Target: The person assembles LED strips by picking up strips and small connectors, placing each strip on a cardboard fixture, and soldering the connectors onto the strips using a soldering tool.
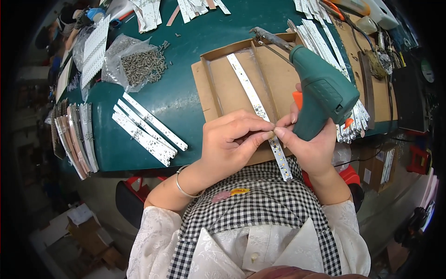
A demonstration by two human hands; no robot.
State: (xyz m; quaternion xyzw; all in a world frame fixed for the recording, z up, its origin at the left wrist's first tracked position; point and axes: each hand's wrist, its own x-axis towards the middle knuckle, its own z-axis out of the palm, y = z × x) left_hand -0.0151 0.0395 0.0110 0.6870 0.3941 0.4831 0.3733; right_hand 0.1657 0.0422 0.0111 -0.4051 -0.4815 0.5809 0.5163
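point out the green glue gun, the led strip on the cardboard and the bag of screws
green glue gun (323,90), head view, on its body
LED strip (248,90), head view, mid-length
bag of screws (137,65), head view, on the screw pile

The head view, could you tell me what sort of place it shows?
Probably a small electronics assembly bench: white LED strips stacked on a green table, a bag of screws, and a green soldering gun in the right hand.
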